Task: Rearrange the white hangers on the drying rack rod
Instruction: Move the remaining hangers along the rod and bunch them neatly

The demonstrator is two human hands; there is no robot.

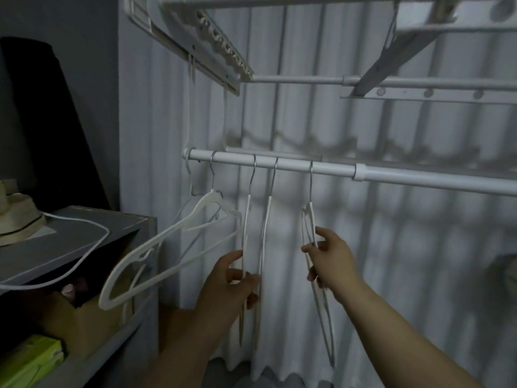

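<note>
On the white rod (335,170) of the drying rack, four white hangers (248,208) hang by their metal hooks, all left of the rod's thicker collar. You have the first hanger (167,247), nearest the rod's left end, turned broadside and tilted toward the grey shelf (70,242). Your left hand (226,287) grips the second hanger (245,233), thumb on one side and curled fingers on the other, the fingertips reaching the third hanger (265,228) just beside it. Your right hand (333,261) pinches the fourth hanger (311,219) between thumb and fingers, a little apart from the other three. A pale hat (16,217) and a white cord (75,220) lie on the shelf, and a pleated white curtain (419,247) hangs behind the rod
</note>
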